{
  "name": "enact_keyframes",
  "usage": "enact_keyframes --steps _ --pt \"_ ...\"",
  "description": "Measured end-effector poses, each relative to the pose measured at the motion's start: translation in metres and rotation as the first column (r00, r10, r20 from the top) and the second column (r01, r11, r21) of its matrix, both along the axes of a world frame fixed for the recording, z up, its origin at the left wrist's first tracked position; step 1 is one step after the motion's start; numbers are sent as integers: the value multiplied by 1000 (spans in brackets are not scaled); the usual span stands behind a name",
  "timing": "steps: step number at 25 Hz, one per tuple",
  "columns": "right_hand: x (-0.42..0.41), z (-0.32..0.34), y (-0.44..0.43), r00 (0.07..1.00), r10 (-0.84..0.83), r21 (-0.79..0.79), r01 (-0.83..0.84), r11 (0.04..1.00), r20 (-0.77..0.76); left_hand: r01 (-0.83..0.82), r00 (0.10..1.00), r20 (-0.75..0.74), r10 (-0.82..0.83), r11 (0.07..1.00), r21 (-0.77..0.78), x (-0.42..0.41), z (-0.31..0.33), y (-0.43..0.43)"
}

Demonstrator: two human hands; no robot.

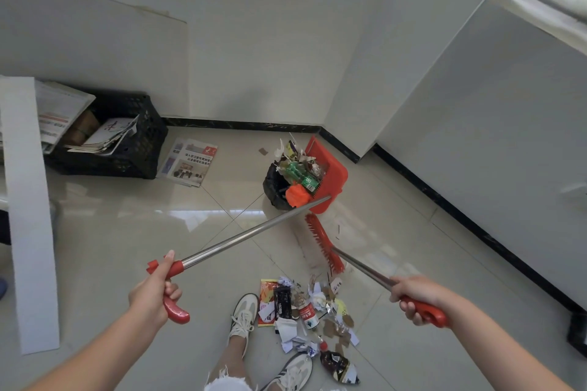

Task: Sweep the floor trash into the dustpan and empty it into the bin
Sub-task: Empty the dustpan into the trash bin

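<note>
Glossy pale floor tiles [127, 232] meet white walls in a corner, and that is where the small black bin [273, 189] sits. The left hand [154, 290] is wrapped around the red grip of the dustpan [328, 174], whose steel pole runs from lower left up and right; the red pan is raised and tipped over the bin's mouth, open side facing left and down so the load slides out. A green bottle [301, 175], an orange scrap and paper bits crowd the rim — some appear mid-spill.

The right hand [416, 297] is closed on the broom [324, 243] handle, holding the red brush head just off to the side of the pan (likely parked out of the way while emptying). Its bristle row runs diagonally, upper left to lower right, the pole slanting back toward the right hand.

A second heap of trash [305, 311] lies by the person's shoes — more sweeping seems due.
</note>
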State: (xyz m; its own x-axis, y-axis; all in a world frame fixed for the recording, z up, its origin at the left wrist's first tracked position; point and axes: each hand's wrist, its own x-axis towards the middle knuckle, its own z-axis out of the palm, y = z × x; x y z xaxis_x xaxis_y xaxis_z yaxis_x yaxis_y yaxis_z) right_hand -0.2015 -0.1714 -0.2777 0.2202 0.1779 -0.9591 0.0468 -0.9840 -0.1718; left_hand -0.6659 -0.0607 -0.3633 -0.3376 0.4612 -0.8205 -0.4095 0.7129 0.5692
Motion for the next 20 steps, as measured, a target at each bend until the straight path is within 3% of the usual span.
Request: enact_keyframes --steps 20 --pt "-17 9 5 1000 9 15 -9 1000 -17 -159 923 326 204 974 -160 36 5 -38"
